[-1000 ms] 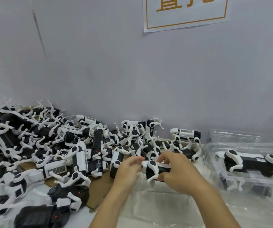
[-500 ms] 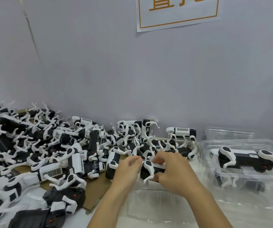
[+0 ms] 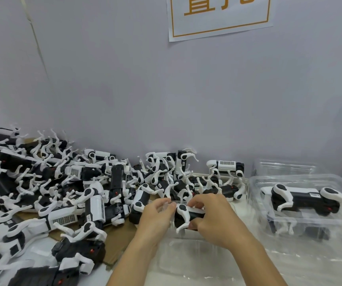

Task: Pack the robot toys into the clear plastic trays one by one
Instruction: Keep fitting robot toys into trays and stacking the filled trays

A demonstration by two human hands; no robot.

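Both hands on one robot toy, held above an empty clear tray on the bench. Right hand grip wrapped round the body, left hand pinching its near end. Left of that toy: big loose pile of robot toys. Right of it: filled tray with a toy inside, stacked on others.

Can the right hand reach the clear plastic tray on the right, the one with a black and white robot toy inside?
Probably yes. The clear plastic tray lies open-topped just right of the right hand, with nothing between them. But that hand now grips a black and white robot toy, together with the left hand.
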